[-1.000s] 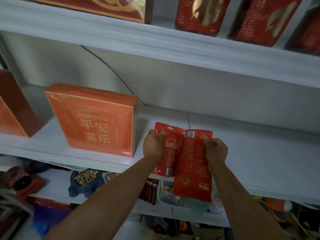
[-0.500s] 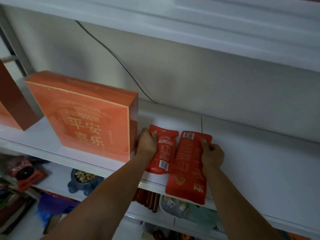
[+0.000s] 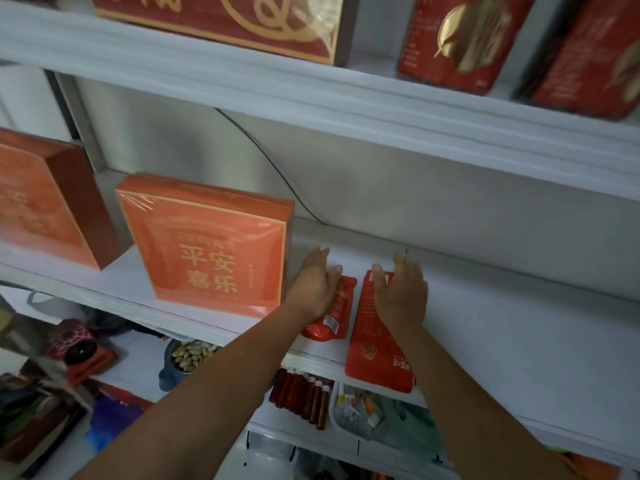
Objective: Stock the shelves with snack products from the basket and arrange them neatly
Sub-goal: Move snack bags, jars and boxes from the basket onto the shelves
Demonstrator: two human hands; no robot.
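Left hand [image 3: 313,285] and right hand [image 3: 401,292] open now, fingers straight, earlier grips released. Small red foil pouch [image 3: 334,317] and long red foil pouch [image 3: 375,351] flat on white shelf [image 3: 519,323], side by side; long one overhanging front edge, probably wanting a push back.

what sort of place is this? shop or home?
Probably a small shop or its stockroom; not certain. White tiered shelving holds red boxes facing out on top, a shrink-wrapped orange gift box below, and two red snack pouches lying flat beside it. The cluttered lower shelf looks less retail.
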